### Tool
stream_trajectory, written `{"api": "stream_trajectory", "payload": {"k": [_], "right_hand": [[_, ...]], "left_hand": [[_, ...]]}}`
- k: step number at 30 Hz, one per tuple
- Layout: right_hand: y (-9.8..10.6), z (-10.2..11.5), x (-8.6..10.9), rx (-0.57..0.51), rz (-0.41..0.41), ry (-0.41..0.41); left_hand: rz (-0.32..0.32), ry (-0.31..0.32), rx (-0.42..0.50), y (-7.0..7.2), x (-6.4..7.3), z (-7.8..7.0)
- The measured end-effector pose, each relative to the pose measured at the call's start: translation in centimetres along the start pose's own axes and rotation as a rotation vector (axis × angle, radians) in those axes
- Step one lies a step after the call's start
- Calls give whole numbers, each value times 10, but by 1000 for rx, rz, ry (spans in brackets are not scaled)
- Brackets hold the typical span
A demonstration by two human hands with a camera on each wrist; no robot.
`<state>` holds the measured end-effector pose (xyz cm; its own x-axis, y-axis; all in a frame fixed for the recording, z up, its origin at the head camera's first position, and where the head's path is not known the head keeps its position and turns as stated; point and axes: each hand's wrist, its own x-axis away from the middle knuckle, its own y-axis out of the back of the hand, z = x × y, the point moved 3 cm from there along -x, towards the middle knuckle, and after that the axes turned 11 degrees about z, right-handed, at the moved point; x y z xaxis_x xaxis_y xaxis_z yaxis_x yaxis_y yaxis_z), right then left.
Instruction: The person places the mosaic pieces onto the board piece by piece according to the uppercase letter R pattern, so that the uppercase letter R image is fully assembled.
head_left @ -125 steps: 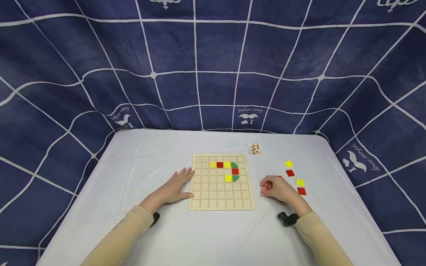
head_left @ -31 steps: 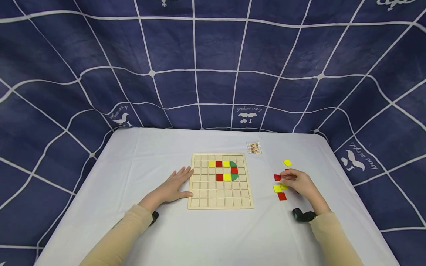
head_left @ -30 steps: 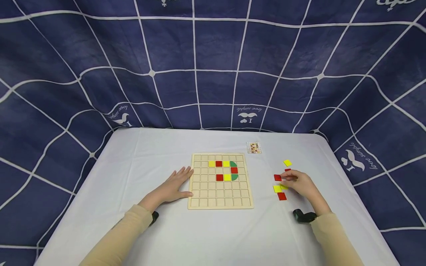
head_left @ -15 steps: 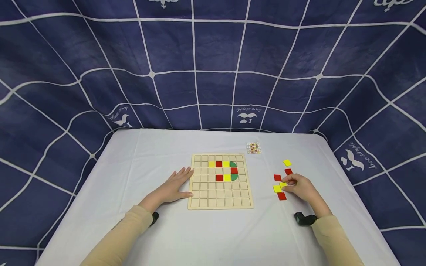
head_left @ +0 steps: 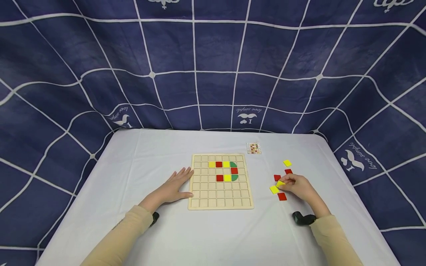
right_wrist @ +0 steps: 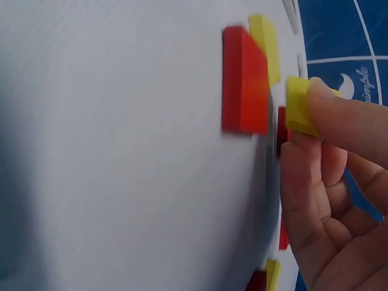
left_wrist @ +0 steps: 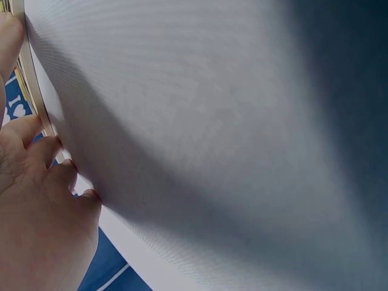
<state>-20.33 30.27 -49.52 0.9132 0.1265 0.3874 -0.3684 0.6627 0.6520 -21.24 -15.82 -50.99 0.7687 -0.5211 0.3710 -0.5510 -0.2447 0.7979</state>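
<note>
Right hand (head_left: 297, 186) grip: closed, thumb and fingertips pinching a yellow square tile (head_left: 280, 183). Key relation: the gridded wooden board (head_left: 216, 194) lies to the left of this grip, well apart, its right edge nearest. Tile is square, so no long axis; it sits between the fingertips, on the grip's board-facing side. Another yellow tile (head_left: 274, 189) lies just left of the grip, a red tile (head_left: 282, 196) just nearer the person. Left hand (head_left: 171, 188): fingers extended, touching the board's far side from the grip.
</note>
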Motion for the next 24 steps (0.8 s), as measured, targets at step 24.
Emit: {"api": "stream_trajectory", "payload": {"k": [24], "right_hand": [[-85,122,-52,-267,30,193]], "left_hand": [[-9,-2,-10,-3,-1,1]]}}
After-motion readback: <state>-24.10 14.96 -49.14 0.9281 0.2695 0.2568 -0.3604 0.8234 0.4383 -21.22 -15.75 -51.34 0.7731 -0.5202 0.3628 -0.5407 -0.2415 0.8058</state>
